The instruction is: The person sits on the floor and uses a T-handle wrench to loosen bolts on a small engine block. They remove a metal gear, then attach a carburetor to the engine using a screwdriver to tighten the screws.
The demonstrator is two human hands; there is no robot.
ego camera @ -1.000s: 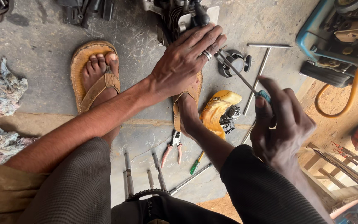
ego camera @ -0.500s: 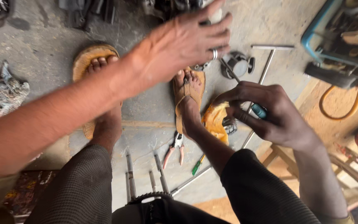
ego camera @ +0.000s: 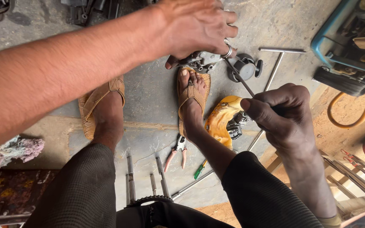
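My left hand [ego camera: 195, 27] reaches across from the left and closes over a grey metal engine part [ego camera: 201, 61] just above the toes of my right foot. The thumb is under the part and a ringed finger lies on top. My right hand [ego camera: 284, 114] is a fist around a screwdriver [ego camera: 239, 80]. Its thin shaft slants up and left, with the tip at the part's right side. The handle is hidden inside the fist.
A round black part [ego camera: 246, 67] and a T-handle wrench [ego camera: 275, 67] lie right of the grey part. A yellow plastic cover [ego camera: 220, 120], pliers [ego camera: 178, 152], a green screwdriver [ego camera: 199, 170] and steel rods [ego camera: 129, 177] lie near my sandalled feet. A blue machine [ego camera: 351, 38] with a yellow hose [ego camera: 351, 114] stands at right.
My left hand has come down onto the grey part and gripped it. My right hand has turned the screwdriver so that its tip points at the part.
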